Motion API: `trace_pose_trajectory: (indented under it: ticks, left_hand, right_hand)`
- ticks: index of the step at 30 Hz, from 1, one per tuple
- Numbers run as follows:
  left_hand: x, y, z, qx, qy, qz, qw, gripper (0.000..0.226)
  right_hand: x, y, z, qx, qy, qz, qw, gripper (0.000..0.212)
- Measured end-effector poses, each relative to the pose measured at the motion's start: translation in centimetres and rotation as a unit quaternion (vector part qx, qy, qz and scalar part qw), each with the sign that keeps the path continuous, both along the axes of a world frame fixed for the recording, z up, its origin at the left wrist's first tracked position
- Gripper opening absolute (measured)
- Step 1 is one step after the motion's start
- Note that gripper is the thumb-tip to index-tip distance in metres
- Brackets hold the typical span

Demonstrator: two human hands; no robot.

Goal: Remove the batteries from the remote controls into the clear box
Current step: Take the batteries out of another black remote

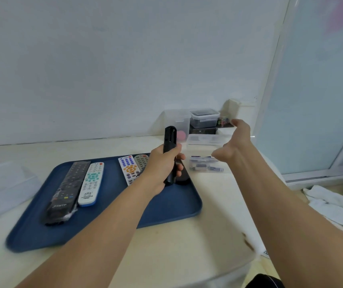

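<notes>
left hand (pixel 162 163) grip wraps black remote (pixel 170 150), held upright; right hand (pixel 236 145) grip wide, holding nothing, above clear box (pixel 206 166) of batteries (pixel 215 168), right of it.

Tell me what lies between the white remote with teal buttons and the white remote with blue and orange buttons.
Head view: only bare blue tray lies between the teal-buttoned remote and the blue-and-orange-buttoned remote.

Plain white wall (pixel 104 59) behind cream tabletop (pixel 187 246); frosted sliding door (pixel 316 100) w/ pale frame at right; soft, even light.
</notes>
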State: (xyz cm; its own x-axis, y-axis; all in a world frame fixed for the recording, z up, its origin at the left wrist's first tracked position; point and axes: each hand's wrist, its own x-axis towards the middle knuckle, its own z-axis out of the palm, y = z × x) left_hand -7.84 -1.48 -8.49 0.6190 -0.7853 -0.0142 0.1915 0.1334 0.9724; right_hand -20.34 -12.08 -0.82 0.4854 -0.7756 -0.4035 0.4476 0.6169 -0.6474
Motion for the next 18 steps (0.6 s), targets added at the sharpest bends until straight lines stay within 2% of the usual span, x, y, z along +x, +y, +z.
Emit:
trace_pose_trajectory:
  ticks: [4,8,10,12,13,15,18]
  left_hand:
    - [1.0,1.3,0.1,-0.006,0.007,0.012,1.000,0.021]
    - [2.2,3.2,0.1,-0.013,-0.002,0.022,1.000,0.020]
    - [3.1,4.6,0.3,-0.016,-0.026,0.036,0.999,0.020]
    - [4.6,6.7,0.6,-0.022,-0.068,0.077,0.995,0.017]
    - [5.5,7.9,0.8,-0.022,-0.089,0.103,0.990,0.013]
    - [7.8,11.2,1.6,-0.017,-0.119,0.166,0.979,0.009]
    - [11.5,16.7,2.8,-0.007,-0.152,0.229,0.961,0.012]
  right_hand:
    - [-0.1,1.6,-0.9,-0.028,0.017,-0.034,0.999,0.043]
    - [0.9,5.0,-2.3,-0.045,-0.010,-0.137,0.990,0.007]
    - [2.4,7.5,-2.9,-0.077,-0.022,-0.095,0.992,0.011]
    - [4.8,10.3,-3.4,-0.151,0.012,0.028,0.988,0.011]
    - [6.1,11.5,-3.6,-0.197,0.044,0.103,0.974,0.011]
    - [9.0,14.0,-4.0,-0.298,0.104,0.227,0.921,0.011]
    - [13.2,17.1,-4.4,-0.460,0.143,0.288,0.828,0.014]
